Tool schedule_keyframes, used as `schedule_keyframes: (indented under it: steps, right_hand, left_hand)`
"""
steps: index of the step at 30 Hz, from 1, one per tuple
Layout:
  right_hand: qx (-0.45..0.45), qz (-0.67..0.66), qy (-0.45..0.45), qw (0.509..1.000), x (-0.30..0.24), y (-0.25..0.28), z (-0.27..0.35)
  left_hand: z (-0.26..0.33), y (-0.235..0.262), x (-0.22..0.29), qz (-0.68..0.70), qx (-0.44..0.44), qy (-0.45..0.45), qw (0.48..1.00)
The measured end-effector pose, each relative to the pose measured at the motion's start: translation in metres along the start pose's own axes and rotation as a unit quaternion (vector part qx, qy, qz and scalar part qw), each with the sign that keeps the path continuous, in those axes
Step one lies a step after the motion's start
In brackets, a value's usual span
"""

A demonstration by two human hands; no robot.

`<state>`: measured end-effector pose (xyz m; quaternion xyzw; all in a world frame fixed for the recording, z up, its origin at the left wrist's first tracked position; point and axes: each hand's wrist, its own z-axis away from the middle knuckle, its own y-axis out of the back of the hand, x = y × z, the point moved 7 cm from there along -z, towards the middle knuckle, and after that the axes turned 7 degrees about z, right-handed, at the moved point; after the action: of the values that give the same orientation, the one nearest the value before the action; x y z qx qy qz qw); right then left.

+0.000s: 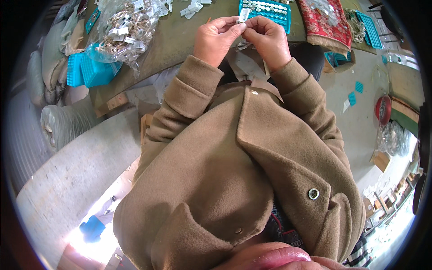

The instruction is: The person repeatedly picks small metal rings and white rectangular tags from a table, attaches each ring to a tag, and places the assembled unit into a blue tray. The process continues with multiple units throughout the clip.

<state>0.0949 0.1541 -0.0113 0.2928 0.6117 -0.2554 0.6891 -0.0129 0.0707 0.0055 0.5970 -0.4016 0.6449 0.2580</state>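
Observation:
Over the table's near edge, my left hand [216, 41] and my right hand [270, 42] meet with their fingertips together. Both are closed in a pinch around a small white, partly clear plastic piece [244, 15], which sticks up between the fingers. Its lower part is hidden by the fingertips. Just beyond my right hand lies a blue tray [282, 23] with rows of small round whitish pieces. Loose white plastic pieces [194, 6] lie on the tabletop past my left hand.
A clear plastic bag [128, 33] of gold-coloured parts and white pieces sits on the table [173, 38] at the left. Blue plastic baskets [96, 72] hang by its edge. A red patterned cloth [325, 24] covers part of the right side. A red basin [383, 110] stands on the floor.

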Motion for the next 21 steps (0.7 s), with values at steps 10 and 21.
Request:
schedule_keyframes:
  steps: [10, 21]
  right_hand:
    - [-0.030, 0.162, 0.168, 0.972, -0.038, 0.002, 0.007]
    - [-0.109, 0.042, 0.139, 0.983, -0.022, -0.002, -0.005]
  left_hand:
    - [0.006, 0.018, -0.001, -0.021, 0.105, 0.082, 0.991]
    - [0.007, 0.014, -0.014, 0.276, 0.089, 0.262, 0.921]
